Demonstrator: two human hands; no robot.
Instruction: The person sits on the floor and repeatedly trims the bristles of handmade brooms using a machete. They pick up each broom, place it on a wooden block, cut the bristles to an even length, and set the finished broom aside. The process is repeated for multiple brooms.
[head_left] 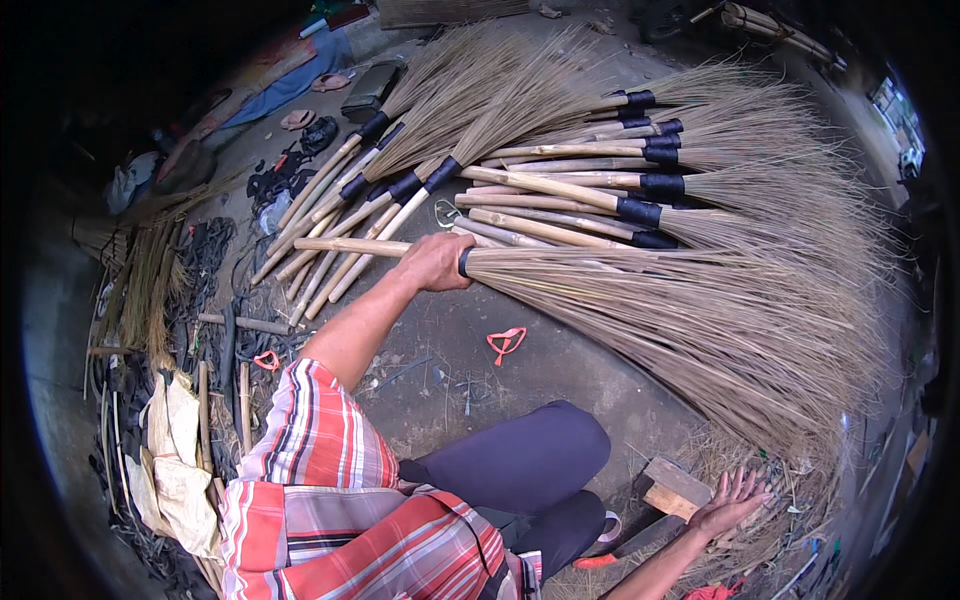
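Note:
My left hand (pixel 437 262) is wrapped round the bamboo handle of a broom (pixel 670 305), just beside its dark binding. The broom lies nearly level, its long bristles fanning out to the right. Low on the right, my right hand (pixel 732 503) holds nothing, its fingers spread beneath the bristle ends. Beyond the held broom lies a pile of brooms (pixel 570 183) with black bindings, their bristles pointing right. Farther left, several more brooms (pixel 445 172) lie with handles toward me and bristles pointing away.
A wooden block (pixel 672 488) stands by my right hand, among loose bristle scraps. On the floor before my knee lies a pinkish-red strip loop (pixel 506 345). Black strips (pixel 205 265) and pale torn sacking (pixel 175 450) are heaped at left. A dark case (pixel 373 92) stands farther back.

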